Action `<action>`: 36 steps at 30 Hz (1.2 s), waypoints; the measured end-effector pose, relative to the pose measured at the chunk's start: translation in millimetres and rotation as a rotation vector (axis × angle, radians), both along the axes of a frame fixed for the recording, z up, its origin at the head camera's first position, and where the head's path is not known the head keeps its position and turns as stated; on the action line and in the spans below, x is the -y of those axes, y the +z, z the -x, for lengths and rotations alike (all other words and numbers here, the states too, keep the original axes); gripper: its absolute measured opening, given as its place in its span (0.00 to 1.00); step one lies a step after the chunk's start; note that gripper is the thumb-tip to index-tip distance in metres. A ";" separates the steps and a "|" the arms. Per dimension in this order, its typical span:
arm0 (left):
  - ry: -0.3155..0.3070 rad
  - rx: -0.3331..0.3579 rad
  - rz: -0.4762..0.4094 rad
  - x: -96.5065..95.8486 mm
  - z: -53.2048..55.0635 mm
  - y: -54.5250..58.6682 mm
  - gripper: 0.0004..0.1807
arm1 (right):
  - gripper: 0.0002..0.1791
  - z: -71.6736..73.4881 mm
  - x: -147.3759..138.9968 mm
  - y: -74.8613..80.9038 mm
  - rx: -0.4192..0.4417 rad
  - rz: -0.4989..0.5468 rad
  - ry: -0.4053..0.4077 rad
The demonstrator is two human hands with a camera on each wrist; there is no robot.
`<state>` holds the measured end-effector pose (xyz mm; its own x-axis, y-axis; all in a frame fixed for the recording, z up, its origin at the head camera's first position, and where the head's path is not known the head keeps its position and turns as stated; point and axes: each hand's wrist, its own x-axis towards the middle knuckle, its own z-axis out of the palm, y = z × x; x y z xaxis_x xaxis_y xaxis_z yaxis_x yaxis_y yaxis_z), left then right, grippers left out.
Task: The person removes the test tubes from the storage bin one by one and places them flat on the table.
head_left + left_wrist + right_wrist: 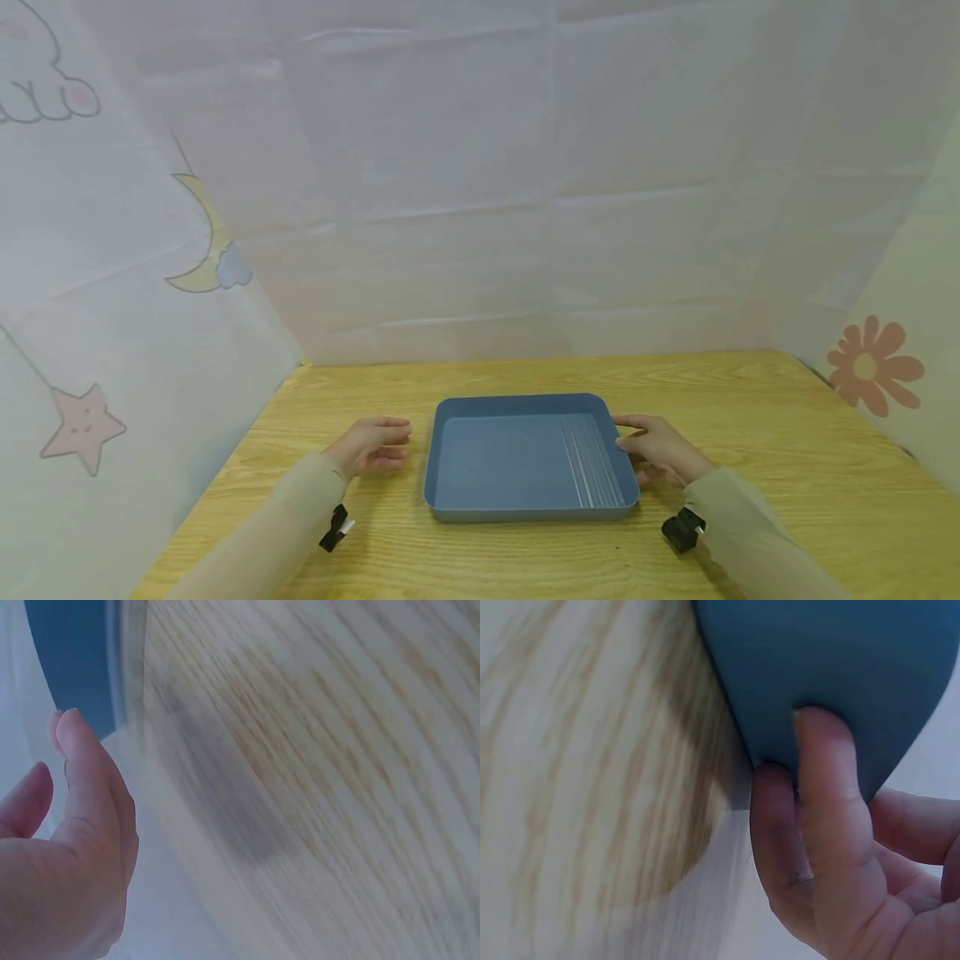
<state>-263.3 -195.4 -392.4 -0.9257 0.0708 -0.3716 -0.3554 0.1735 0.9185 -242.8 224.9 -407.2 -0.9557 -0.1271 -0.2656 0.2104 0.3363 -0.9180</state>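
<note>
A shallow blue-grey tray with rounded corners sits on the wooden table. Along its right side, inside, several thin, clear, straw-like strips lie parallel. My right hand holds the tray's right wall; its thumb is at the rim and fingertips press the outer wall, as the right wrist view shows of the tray's side. To the left of the tray, my left hand is held apart from it, fingers relaxed and slightly bent, thumb separated, with nothing between them.
The wood-grain table extends on all sides of the tray. Behind it hangs a pale, creased cloth backdrop, with printed moon, star and flower shapes at the sides. Black wrist straps show under the sleeves.
</note>
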 end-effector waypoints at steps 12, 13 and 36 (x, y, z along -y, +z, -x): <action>-0.056 -0.026 -0.074 -16.6 -15.2 7.1 0.23 | 0.29 1.8 -0.2 0.8 0.003 -0.023 0.017; -0.057 -0.026 -0.082 -18.3 -15.8 8.1 0.23 | 0.29 1.9 -0.2 0.9 0.002 -0.023 0.019; -0.171 0.007 -0.134 -55.9 -17.5 13.4 0.27 | 0.29 3.7 -2.8 -1.3 0.008 -0.023 0.020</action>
